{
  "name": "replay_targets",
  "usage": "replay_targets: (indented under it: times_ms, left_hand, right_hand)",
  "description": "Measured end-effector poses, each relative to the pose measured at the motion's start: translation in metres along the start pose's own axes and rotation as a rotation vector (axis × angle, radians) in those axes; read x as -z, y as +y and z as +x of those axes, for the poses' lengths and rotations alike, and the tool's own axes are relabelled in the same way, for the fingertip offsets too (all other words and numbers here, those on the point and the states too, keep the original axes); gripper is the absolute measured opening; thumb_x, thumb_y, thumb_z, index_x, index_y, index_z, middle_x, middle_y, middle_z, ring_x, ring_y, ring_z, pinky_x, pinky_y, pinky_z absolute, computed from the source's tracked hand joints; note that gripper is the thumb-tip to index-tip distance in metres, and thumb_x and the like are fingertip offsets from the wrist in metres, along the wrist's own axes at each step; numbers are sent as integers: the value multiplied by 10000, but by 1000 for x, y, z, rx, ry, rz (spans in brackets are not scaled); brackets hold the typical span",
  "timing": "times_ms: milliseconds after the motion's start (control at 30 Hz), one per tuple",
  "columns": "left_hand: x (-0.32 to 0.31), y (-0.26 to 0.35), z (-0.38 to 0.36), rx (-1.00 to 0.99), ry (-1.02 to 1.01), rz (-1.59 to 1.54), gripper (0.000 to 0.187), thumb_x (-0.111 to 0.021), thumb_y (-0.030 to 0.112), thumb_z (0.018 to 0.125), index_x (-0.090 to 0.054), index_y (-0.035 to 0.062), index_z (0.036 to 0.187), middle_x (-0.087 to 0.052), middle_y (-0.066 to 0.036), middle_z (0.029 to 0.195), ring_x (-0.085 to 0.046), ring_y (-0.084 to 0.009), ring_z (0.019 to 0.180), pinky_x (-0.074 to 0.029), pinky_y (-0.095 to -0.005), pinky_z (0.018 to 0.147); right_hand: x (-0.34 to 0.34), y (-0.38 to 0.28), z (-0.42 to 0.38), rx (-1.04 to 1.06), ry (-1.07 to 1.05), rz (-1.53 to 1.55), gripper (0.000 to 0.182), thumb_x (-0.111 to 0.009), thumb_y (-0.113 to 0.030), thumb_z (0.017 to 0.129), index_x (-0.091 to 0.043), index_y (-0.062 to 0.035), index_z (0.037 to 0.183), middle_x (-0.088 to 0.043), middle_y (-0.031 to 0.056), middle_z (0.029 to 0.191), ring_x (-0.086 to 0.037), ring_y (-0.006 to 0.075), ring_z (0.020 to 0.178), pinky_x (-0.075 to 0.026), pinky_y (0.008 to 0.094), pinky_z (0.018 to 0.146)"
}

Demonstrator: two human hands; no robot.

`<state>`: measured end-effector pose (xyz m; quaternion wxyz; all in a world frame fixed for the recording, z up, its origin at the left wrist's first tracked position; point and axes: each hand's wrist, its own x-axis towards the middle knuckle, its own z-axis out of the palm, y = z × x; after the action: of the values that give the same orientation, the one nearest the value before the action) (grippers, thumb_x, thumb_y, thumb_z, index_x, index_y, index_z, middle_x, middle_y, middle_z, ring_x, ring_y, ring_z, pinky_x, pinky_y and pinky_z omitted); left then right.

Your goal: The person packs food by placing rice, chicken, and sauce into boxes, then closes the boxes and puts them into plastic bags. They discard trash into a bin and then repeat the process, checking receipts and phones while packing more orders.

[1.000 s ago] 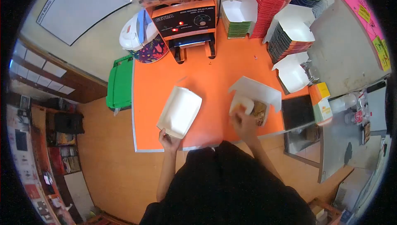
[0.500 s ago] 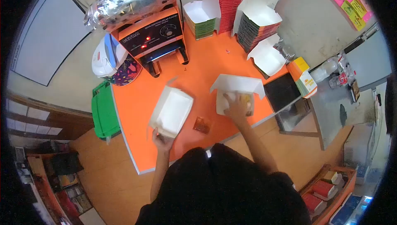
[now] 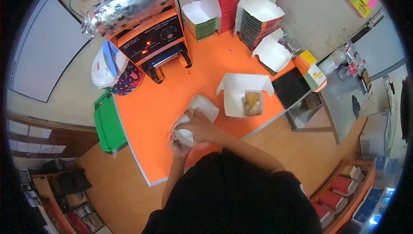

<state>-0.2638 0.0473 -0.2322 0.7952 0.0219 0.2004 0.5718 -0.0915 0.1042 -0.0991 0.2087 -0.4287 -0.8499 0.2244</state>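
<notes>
1. The right hand (image 3: 198, 127) has moved from the food-filled paperboard box to the paperboard box near mid-frame, left of centre, which now looks tilted on the tabletop (image 3: 150, 126).
2. The left hand (image 3: 179, 149) pinches this paperboard box (image 3: 207, 105) at its near corner; the right hand's fingers reach inside, and whether they hold anything I cannot tell.
3. It should handle as light and fairly stiff, though its thin flaps would crease; the folded corners seem the best hold.
4. Counted: two open boxes at mid-frame, one holding one yellow-brown food portion (image 3: 252, 104); one sealing machine (image 3: 152, 40), upper left.
</notes>
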Motion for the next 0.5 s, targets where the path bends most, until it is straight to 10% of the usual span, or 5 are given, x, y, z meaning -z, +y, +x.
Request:
replay_targets:
  times_ms: [100, 167, 267, 500]
  left_hand:
    - [2, 5, -5, 18, 7, -60, 712, -561, 453, 827, -341, 120, 1417, -378, -136, 1439, -371, -376, 1313, -327, -588, 1039]
    - [14, 13, -12, -3, -17, -193, 730, -568, 445, 815, -328, 121, 1424, -353, -145, 1451, -350, -394, 1321, -318, -598, 1044]
    - [10, 24, -23, -78, 22, -187, 719, -575, 418, 823, -319, 124, 1427, -332, -148, 1461, -327, -403, 1333, -319, -618, 1038]
    - [27, 43, -34, -241, 90, -4, 644, -551, 380, 875, -333, 128, 1426, -370, -135, 1442, -366, -359, 1322, -304, -627, 1044]
  right_hand:
    - [8, 11, -19, -81, 198, 176, 345, -627, -110, 734, -634, -113, 1078, -563, 176, 1113, -528, 360, 1075, -427, 468, 937]
    - [34, 19, -37, -607, -144, 190, 310, -653, -196, 751, -612, -40, 1016, -569, 182, 1056, -538, 363, 1034, -439, 479, 889]
    - [-45, 73, -76, -317, 101, -117, 358, -699, -271, 723, -598, 5, 926, -592, 188, 946, -557, 368, 964, -449, 478, 838]
    - [-45, 67, -57, -636, -191, 33, 371, -741, -338, 703, -648, -17, 865, -624, 185, 846, -600, 358, 891, -471, 472, 797]
